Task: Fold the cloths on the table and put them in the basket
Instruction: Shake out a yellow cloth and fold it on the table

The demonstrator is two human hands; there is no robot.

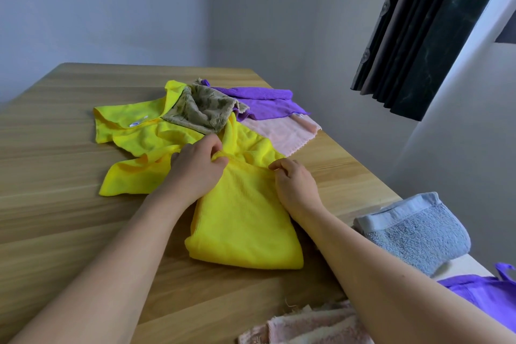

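Head view: at the wooden desk (69, 176), we pinch the far edge of a folded yellow cloth (245, 226) lying mid-desk, left hand (195, 170) and right hand (296, 184) each with grip clamped on it.

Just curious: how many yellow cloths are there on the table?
2: one yellow cloth half folded under both hands, nearest the person; another yellow cloth crumpled behind it, to the left. More may hide under the pile.

light: soft, even daylight from the right | shadows: faint under the folded bright-yellow microfibre cloth (245, 220) | glare: pale sheen on the light wooden table (55, 148) | focus: slightly soft overall | edges: wide-angle bending
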